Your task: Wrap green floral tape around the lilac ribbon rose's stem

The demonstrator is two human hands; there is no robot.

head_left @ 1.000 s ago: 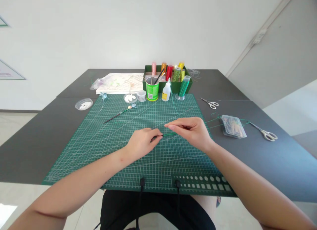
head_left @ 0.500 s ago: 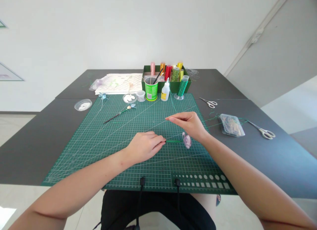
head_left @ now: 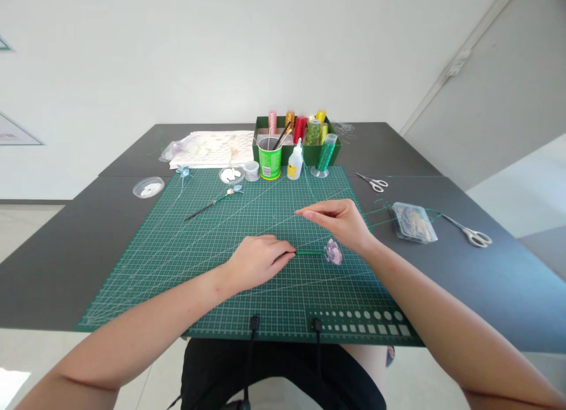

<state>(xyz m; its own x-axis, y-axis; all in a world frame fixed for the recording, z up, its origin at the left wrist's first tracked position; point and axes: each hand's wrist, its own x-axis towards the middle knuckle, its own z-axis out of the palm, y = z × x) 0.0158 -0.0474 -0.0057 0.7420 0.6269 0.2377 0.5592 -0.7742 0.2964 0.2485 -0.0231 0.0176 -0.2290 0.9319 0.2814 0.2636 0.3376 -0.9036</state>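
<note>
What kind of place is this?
Probably a craft room or workshop: there's a big green cutting mat, a box of colorful thread spools, and a glue-like bottle. The left hand holds a green stem with a purple flower.

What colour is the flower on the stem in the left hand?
Pale purple; the flower shows best in the head view.

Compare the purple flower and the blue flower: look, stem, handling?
Colour: purple flower is pale purple; blue flower is light blue.
Stem: purple's is a green stem; blue's is a thinner pale wire.
Handling: purple's stem is in the left hand; blue is untouched at the cutting mat's far left.
Shared: one stem each.
</note>
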